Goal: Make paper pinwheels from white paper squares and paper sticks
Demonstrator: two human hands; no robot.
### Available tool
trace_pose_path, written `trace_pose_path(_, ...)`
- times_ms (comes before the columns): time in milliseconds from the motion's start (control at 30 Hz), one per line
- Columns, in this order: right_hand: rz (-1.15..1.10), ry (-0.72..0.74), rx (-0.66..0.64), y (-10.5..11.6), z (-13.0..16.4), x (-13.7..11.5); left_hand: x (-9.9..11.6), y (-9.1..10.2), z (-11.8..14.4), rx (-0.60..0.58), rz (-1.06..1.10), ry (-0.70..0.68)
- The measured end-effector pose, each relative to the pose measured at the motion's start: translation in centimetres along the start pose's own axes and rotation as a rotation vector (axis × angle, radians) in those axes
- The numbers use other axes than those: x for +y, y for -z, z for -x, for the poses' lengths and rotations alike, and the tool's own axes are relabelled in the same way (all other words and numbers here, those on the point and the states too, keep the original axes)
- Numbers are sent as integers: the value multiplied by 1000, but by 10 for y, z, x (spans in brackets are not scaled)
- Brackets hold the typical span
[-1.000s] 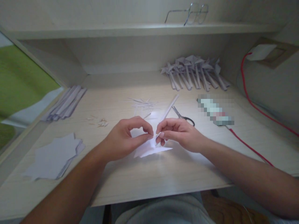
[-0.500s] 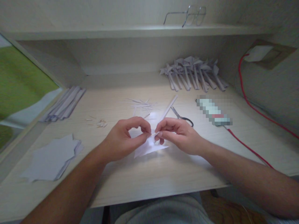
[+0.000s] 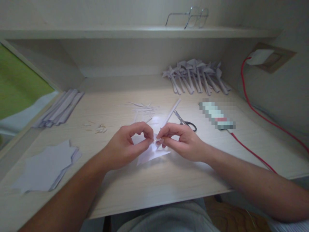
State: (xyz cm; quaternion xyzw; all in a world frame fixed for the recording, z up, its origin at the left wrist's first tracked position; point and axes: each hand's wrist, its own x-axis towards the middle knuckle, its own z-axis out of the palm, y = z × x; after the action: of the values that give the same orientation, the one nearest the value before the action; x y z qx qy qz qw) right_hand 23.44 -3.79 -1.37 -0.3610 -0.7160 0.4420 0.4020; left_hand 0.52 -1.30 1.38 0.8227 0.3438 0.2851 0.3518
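Observation:
A white pointed paper piece (image 3: 152, 154) lies at the middle of the wooden desk (image 3: 169, 180). My left hand (image 3: 126, 145) pinches its upper part between thumb and forefinger. My right hand (image 3: 181, 141) pinches the same spot from the right, fingertips almost touching the left ones. A rolled white paper stick (image 3: 171, 112) lies just behind my right hand, beside small scissors with black handles (image 3: 185, 121).
A heap of finished paper pieces on sticks (image 3: 196, 75) lies at the back right. Rolled sticks (image 3: 59, 108) lie far left, a stack of cut star-like sheets (image 3: 45, 166) near left. Paper scraps (image 3: 143, 108), a blurred-out tube (image 3: 216, 115), a red cable (image 3: 251, 151) and glasses (image 3: 187, 16) on the shelf.
Both hands stay pinched on the paper piece, with small finger movements. The view has shifted slightly, so everything sits a little further left.

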Motion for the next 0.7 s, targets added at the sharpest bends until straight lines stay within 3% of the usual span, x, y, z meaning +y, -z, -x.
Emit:
trace_pose_path(367, -168, -149, -107, -1, -2, -9, 3, -1, -2, 5, 6, 35)
trace_pose_path(700, -79, -30, -118, -1, 0, -3, -5, -1, -6, 43, -80, 141)
